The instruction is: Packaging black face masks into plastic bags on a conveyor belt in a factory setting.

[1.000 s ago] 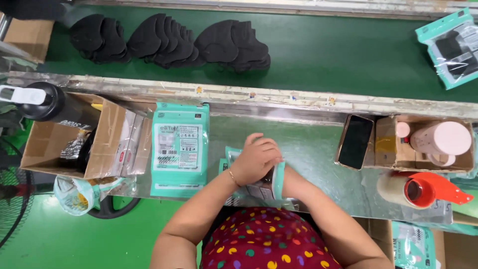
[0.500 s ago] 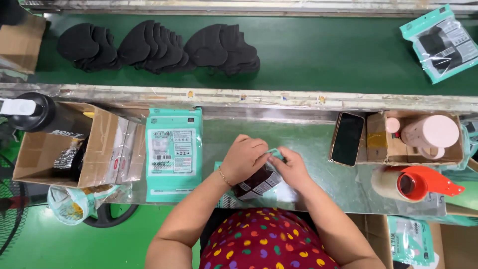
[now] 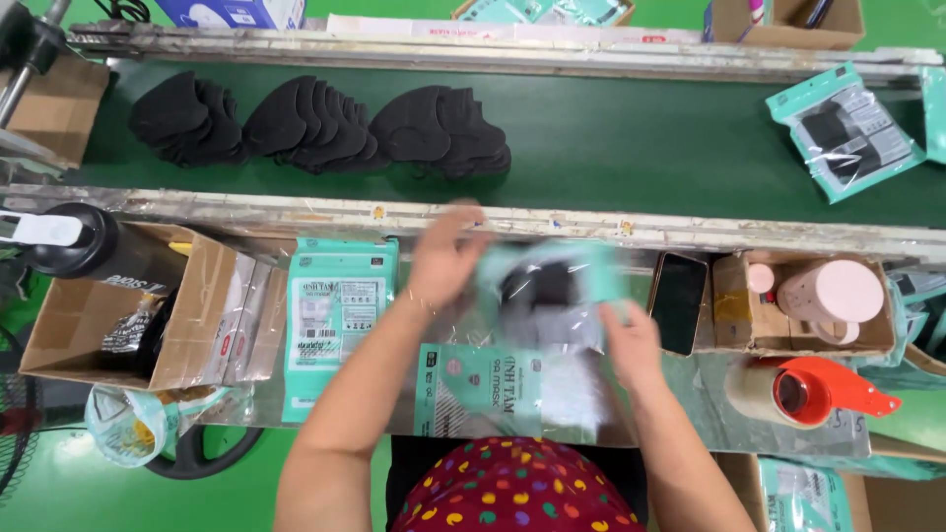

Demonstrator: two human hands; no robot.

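Note:
Both my hands hold a teal plastic packet with black masks inside (image 3: 554,291), blurred by motion, above the metal work shelf (image 3: 709,424). My left hand (image 3: 443,261) grips its left edge near the belt rail. My right hand (image 3: 631,343) holds its lower right corner. Under the packet lies a flat teal pouch (image 3: 478,389). A stack of teal pouches (image 3: 340,315) sits left of my left hand. Three piles of black masks (image 3: 305,123) lie on the green conveyor belt (image 3: 641,138) beyond the rail.
A filled teal packet (image 3: 847,128) lies on the belt at far right. A black phone (image 3: 678,300), a pink cup (image 3: 833,294) in a cardboard box and a red tape dispenser (image 3: 808,389) are at right. An open cardboard box (image 3: 79,325) and a black bottle (image 3: 94,246) stand at left.
The packet has been lifted from in front of my body and carried up toward the belt rail. Both hands have spread apart along it, the left reaching farther forward.

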